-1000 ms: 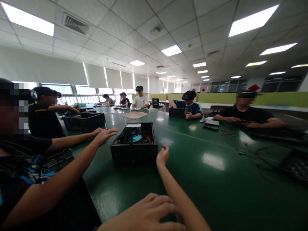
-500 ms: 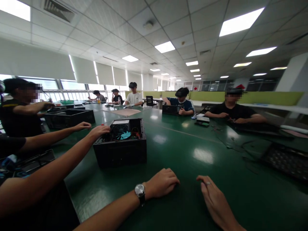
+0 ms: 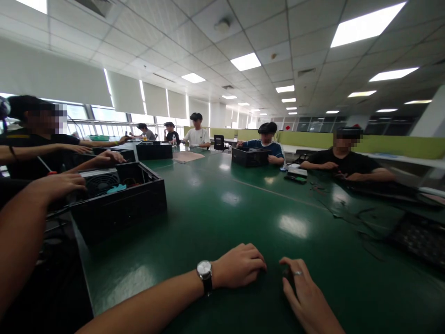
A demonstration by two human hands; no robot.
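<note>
My left hand (image 3: 239, 266) rests on the green table (image 3: 243, 204) with its fingers curled under and nothing in it; a watch (image 3: 204, 270) sits on the wrist. Just to the right of it my right hand (image 3: 306, 297) lies flat on the table with a ring on one finger and the fingers apart, holding nothing. An open black computer case (image 3: 118, 208) with a fan and a blue part inside stands at the left, well away from both hands. A neighbour's hand (image 3: 59, 185) lies on its far left edge.
Several people sit around the long table, some with black cases (image 3: 250, 157) before them. Loose cables (image 3: 347, 213) and a black keyboard (image 3: 417, 236) lie at the right. A small device (image 3: 296, 172) lies near the far side.
My right hand drew back from beside the case and now lies on the table next to my left hand. The neighbour's arm has dragged the case to the left.
</note>
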